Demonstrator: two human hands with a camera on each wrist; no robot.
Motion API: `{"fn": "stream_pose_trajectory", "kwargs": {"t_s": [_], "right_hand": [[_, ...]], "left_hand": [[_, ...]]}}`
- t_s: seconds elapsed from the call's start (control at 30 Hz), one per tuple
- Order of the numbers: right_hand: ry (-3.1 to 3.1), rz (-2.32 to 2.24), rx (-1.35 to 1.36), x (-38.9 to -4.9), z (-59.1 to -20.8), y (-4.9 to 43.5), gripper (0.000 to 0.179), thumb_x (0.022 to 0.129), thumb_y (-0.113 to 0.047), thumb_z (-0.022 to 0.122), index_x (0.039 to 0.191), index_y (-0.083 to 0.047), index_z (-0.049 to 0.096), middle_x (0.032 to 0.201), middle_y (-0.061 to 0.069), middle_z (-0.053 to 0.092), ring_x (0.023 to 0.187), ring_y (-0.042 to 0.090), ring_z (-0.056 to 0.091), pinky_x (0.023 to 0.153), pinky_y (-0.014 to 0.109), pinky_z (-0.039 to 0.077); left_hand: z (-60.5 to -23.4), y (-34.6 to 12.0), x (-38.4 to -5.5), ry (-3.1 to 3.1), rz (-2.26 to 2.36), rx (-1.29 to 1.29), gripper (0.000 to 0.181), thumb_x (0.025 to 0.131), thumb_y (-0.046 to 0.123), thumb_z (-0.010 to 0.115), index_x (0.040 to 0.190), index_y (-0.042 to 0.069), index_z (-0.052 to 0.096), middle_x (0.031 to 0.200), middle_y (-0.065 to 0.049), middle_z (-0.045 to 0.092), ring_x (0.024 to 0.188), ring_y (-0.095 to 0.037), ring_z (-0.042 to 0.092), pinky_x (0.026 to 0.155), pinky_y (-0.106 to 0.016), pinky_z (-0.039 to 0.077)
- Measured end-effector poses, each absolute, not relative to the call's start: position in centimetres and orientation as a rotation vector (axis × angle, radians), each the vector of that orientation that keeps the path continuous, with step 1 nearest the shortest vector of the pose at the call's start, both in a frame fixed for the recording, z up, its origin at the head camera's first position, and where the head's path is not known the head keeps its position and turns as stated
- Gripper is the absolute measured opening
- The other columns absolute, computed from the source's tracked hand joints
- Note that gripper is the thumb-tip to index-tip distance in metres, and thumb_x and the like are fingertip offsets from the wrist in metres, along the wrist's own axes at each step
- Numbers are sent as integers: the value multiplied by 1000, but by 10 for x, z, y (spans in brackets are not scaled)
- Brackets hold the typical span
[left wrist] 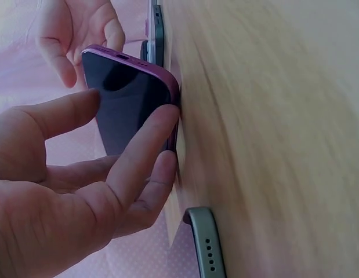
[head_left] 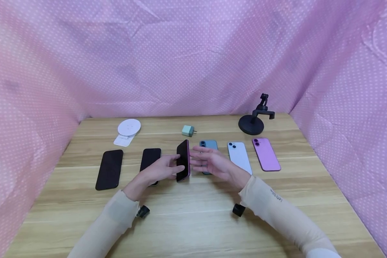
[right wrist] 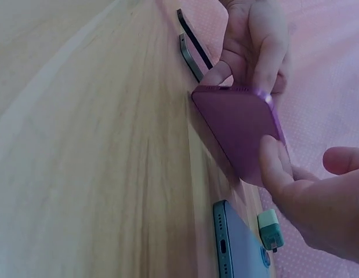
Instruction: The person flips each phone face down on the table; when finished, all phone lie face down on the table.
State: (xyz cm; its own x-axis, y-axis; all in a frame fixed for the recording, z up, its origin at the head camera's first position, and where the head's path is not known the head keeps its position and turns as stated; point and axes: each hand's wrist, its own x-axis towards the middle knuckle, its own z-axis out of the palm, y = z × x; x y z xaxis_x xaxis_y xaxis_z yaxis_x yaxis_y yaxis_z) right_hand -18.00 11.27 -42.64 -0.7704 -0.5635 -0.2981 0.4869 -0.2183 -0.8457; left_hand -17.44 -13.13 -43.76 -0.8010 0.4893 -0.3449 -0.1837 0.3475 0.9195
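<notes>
A purple phone (head_left: 184, 150) stands tilted on its long side at the middle of the wooden table, dark screen facing left. On the screen side, my left hand (head_left: 159, 168) touches it with thumb and fingertips; in the left wrist view the thumb (left wrist: 75, 113) lies near the upper edge of the phone (left wrist: 115, 101) and a finger reaches its lower corner. From the other side my right hand (head_left: 217, 163) has its fingers extended, a fingertip against the purple back (right wrist: 234, 121). Beneath the left hand lies a dark-screened phone (head_left: 149, 157), beneath the right a teal phone (head_left: 210, 144).
Another black-screened phone (head_left: 109, 170) lies far left. To the right are a pale blue phone (head_left: 238, 156) and a pink-purple phone (head_left: 266, 154), backs up. Behind stand a white round charger (head_left: 129, 127), a green plug adapter (head_left: 187, 130) and a black phone stand (head_left: 251, 124).
</notes>
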Motion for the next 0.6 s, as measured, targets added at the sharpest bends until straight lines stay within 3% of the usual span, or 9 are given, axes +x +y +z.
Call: {"fn": "stream_pose_trajectory", "kwargs": {"t_s": [0.33,0.6], "right_hand": [[1305,-2035,-175,-182,-430,110,52,109,-5,40,159,0,25,159,20,36,141,40,41,115,51,37],[1277,-1995,-151,-180,-436,100,48,106,0,43,155,-2,38,151,18,48,142,41,40,112,50,41]], "left_hand": [[-436,-129,-180,1841,1707,197,58,107,22,55,154,-4,33,151,-23,43,132,-36,51,95,-45,56],[-436,-130,-179,1807,1740,211,59,108,29,53,156,1,33,153,-20,41,136,-37,45,96,-47,55]]}}
